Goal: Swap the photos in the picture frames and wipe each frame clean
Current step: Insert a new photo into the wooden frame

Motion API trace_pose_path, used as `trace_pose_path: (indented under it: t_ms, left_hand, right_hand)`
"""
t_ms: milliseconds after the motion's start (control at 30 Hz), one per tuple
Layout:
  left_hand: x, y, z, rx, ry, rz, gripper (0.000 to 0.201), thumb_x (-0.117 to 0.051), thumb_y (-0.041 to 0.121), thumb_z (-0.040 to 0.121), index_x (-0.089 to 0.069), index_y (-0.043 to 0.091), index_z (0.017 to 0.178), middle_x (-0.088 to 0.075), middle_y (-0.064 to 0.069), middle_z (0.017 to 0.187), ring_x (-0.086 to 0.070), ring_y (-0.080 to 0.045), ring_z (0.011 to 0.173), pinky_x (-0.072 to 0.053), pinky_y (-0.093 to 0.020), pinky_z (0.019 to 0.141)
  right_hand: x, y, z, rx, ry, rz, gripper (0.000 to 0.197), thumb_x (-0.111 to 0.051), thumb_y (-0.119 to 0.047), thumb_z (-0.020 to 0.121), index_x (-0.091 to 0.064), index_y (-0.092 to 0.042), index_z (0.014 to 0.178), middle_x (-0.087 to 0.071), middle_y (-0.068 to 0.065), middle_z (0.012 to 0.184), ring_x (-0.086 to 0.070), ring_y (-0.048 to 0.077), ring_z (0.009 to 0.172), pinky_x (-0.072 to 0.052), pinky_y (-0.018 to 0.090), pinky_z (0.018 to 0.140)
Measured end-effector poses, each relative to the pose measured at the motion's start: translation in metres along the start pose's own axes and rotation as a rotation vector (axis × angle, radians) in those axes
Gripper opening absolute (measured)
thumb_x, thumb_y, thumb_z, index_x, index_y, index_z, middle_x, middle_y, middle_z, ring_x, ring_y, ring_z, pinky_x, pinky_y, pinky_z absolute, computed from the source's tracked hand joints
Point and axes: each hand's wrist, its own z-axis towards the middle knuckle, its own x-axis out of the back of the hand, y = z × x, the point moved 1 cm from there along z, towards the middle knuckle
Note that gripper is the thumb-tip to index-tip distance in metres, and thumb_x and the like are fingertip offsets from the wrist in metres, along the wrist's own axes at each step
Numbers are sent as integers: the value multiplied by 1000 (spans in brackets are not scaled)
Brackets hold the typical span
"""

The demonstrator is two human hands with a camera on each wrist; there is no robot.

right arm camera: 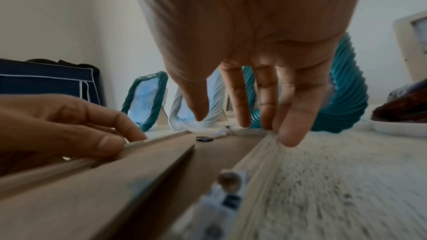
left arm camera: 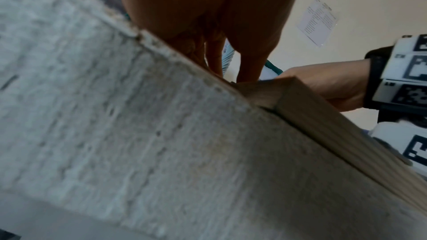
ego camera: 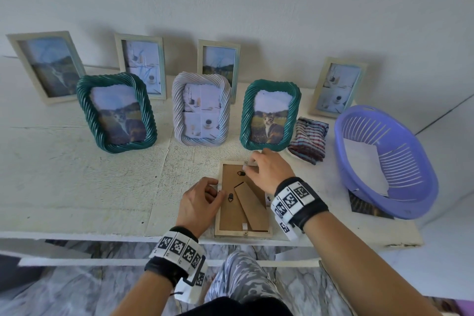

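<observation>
At lower centre, the face-down wooden frame (ego camera: 243,202) lies on the bench (ego camera: 77,174), left hand (ego camera: 198,202) pinching its side tab, right hand (ego camera: 269,169) fingering its top corner; forcing tabs may snap them.

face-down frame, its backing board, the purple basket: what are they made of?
Face-down frame: looks like pale wood or wood-look composite, matte, with faint grain lines along its edge.
Backing board: brown, flat and dull, likely fibreboard or card, with a fold-out stand.
Purple basket: moulded plastic, smooth, with slotted walls.
</observation>
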Motion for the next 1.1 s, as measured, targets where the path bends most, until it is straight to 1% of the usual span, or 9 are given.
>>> trace_pose_path:
  t_ms: [100,233,467,567,667,733,833,933,1100]
  left_hand:
    - [0,0,-1,1,-1,2,21,-73,28,85,-64,20,103,-64,9,75,-62,-8,68,-54,-26,66]
    - [1,0,0,-7,-9,14,20,-72,27,86,-63,21,102,-63,9,76,-62,-8,68,-53,-24,65]
    - [-1,-3,0,-19,-15,12,19,-72,29,85,-61,22,100,-63,10,76,-62,-8,67,-54,-27,64]
    - [0,-4,1,-26,-21,13,17,-72,28,86,-60,23,98,-63,11,76,-62,-6,67,-52,-21,62]
    - [2,-4,1,-29,-30,-5,16,-72,28,86,-60,25,97,-63,10,75,-61,-6,67,-48,-13,60]
    - [2,-5,2,-35,-37,-16,16,-72,28,86,-59,25,96,-64,10,75,-62,-6,67,-49,-15,60]
    - [1,-7,2,-44,-42,-30,17,-72,29,85,-60,25,96,-64,10,75,-62,-7,67,-54,-25,62]
    - [2,-8,3,-36,-42,-33,17,-72,30,85,-60,25,97,-64,10,76,-62,-6,68,-56,-28,64]
    - [2,-7,2,-16,-33,-31,21,-73,32,85,-62,24,101,-64,11,80,-62,-3,71,-55,-24,65]
  right_hand:
    - [-2,-5,10,-23,-49,-56,43,-50,-55,91,-57,-14,103,-54,8,109,-54,28,99,-49,38,78]
    - [-2,-5,17,-31,-69,-98,42,-53,-55,90,-54,-16,106,-53,9,111,-54,31,100,-49,39,79]
    - [6,0,25,52,-119,-41,18,-61,-29,86,-47,-20,80,-54,4,94,-57,25,83,-45,32,67]
    - [8,2,26,136,-135,-62,8,-59,-22,90,-55,-16,85,-57,6,98,-59,26,84,-47,34,69]
    - [6,4,29,206,-136,-124,11,-55,-19,95,-58,-10,91,-58,12,98,-60,31,84,-47,38,70]
    - [6,4,31,227,-140,-160,11,-54,-18,96,-58,-8,93,-59,13,98,-60,33,84,-46,38,69]
    - [8,5,31,226,-135,-151,12,-55,-18,95,-55,-10,86,-59,11,95,-60,31,82,-42,35,65]
    - [10,6,28,206,-125,-94,13,-57,-22,94,-54,-13,84,-59,8,95,-60,28,84,-43,32,66]
    - [11,1,4,162,-39,8,21,-53,-32,95,-53,-16,109,-54,4,101,-55,21,82,-45,31,67]
